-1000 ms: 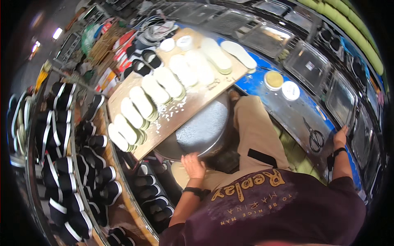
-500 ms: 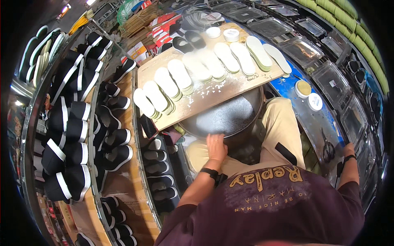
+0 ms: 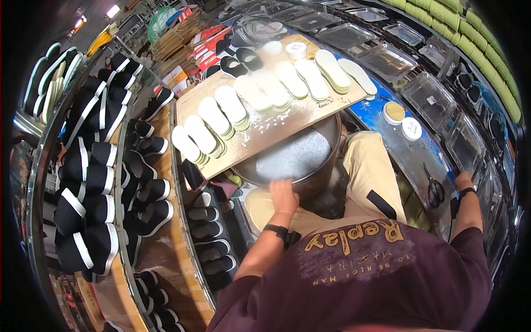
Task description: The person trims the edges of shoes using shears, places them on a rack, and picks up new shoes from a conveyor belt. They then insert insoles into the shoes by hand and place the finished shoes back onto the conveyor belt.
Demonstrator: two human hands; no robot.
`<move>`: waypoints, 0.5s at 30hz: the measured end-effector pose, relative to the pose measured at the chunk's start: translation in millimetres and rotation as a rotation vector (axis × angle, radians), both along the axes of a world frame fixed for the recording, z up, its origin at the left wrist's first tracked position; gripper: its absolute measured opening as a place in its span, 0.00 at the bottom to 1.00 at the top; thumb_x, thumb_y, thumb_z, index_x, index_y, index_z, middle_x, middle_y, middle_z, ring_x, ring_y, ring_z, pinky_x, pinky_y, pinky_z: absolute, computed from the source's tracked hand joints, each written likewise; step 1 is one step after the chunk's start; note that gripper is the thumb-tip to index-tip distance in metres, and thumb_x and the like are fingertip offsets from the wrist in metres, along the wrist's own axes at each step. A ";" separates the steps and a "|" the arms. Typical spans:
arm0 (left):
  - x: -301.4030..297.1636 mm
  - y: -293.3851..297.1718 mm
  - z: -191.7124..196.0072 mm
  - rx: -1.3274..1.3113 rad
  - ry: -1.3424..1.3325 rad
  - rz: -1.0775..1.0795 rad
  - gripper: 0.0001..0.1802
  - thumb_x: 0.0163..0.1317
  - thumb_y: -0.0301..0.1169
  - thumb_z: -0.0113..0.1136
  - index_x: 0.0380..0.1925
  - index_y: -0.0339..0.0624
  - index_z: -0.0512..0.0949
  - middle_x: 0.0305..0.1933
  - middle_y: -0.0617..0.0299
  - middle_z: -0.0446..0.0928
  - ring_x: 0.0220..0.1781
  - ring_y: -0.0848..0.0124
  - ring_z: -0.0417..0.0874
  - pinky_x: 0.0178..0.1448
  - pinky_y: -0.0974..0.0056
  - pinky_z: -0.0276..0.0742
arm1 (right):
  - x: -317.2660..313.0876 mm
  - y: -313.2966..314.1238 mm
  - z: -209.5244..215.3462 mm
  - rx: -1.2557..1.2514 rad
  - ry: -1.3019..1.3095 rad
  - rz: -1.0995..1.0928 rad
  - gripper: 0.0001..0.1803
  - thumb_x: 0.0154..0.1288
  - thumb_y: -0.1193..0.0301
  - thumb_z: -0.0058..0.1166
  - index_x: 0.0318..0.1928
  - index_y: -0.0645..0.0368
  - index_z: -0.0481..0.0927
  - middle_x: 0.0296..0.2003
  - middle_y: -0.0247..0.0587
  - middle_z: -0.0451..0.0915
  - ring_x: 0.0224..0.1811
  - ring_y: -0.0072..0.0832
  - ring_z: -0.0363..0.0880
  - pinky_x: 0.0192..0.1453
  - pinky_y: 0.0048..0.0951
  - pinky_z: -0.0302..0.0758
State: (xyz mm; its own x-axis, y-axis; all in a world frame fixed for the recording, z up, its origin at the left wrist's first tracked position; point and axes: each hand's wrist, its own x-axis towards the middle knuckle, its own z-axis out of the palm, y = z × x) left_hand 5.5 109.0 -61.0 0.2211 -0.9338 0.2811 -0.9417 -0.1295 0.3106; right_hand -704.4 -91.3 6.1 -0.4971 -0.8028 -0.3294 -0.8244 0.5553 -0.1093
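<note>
Two hands: my left hand (image 3: 283,196) rests at the near rim of the round metal tub (image 3: 322,182), tub at its 12 o'clock; my right hand (image 3: 463,181) is by the bench (image 3: 414,160) edge, black-handled scissors (image 3: 436,193) at its 9 o'clock; either grip, I cannot tell.

- Wooden board (image 3: 224,159) beyond the left fingers (image 3: 282,185): white insole stacks (image 3: 224,105), pale scraps (image 3: 260,123).
- Blue-and-grey counter (image 3: 412,158) left of the right fingers (image 3: 463,176): black-handled scissors (image 3: 435,192) nearest them, two round tubs (image 3: 411,129) farther off.
</note>
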 end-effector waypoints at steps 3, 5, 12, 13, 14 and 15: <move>-1.7 -4.4 -4.8 -0.027 -0.008 0.005 0.23 0.42 0.25 0.63 0.43 0.42 0.77 0.44 0.53 0.76 0.55 0.54 0.72 0.71 0.47 0.55 | -5.5 1.1 -13.1 -0.098 0.289 0.234 0.13 0.57 0.75 0.53 0.43 0.68 0.80 0.41 0.64 0.81 0.43 0.52 0.83 0.45 0.46 0.80; -2.7 -1.3 -2.6 -0.033 -0.021 0.014 0.23 0.42 0.25 0.63 0.43 0.42 0.76 0.44 0.52 0.76 0.55 0.54 0.72 0.71 0.46 0.54 | 8.4 -0.3 -19.6 -0.155 0.373 0.224 0.14 0.59 0.74 0.54 0.44 0.68 0.82 0.46 0.62 0.80 0.52 0.51 0.80 0.56 0.43 0.77; -5.5 -1.4 5.1 0.037 -0.045 -0.048 0.34 0.39 0.27 0.68 0.53 0.41 0.70 0.48 0.51 0.73 0.58 0.54 0.69 0.75 0.45 0.49 | 18.1 -16.8 -6.8 -0.176 0.306 0.167 0.14 0.58 0.72 0.53 0.42 0.68 0.80 0.45 0.63 0.80 0.52 0.53 0.78 0.57 0.44 0.75; -5.4 -2.2 6.7 0.085 -0.066 -0.052 0.40 0.39 0.28 0.71 0.58 0.43 0.68 0.49 0.52 0.71 0.59 0.55 0.68 0.75 0.46 0.48 | 27.3 -25.1 -5.5 -0.201 0.301 0.179 0.15 0.58 0.70 0.54 0.43 0.67 0.80 0.45 0.63 0.80 0.51 0.52 0.79 0.57 0.45 0.75; -3.0 0.8 9.1 0.096 -0.076 -0.026 0.40 0.39 0.28 0.71 0.58 0.43 0.68 0.49 0.52 0.71 0.59 0.55 0.68 0.75 0.46 0.48 | 54.0 -32.6 -0.4 -0.221 0.286 0.206 0.16 0.59 0.68 0.56 0.45 0.66 0.81 0.45 0.62 0.80 0.51 0.52 0.79 0.56 0.45 0.75; 0.4 8.0 10.4 0.133 -0.081 0.009 0.40 0.39 0.28 0.71 0.58 0.43 0.68 0.50 0.51 0.71 0.60 0.55 0.68 0.75 0.45 0.47 | 113.3 -35.5 22.2 -0.285 0.196 0.248 0.17 0.59 0.67 0.57 0.46 0.62 0.81 0.46 0.59 0.80 0.51 0.52 0.79 0.54 0.45 0.75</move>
State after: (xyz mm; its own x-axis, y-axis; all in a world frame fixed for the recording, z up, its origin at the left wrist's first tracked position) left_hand 5.9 117.0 -50.5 0.2115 -0.9620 0.1725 -0.9616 -0.1732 0.2130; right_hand -591.1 -126.8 28.2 -0.3084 -0.9512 0.0049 -0.9498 0.3077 -0.0574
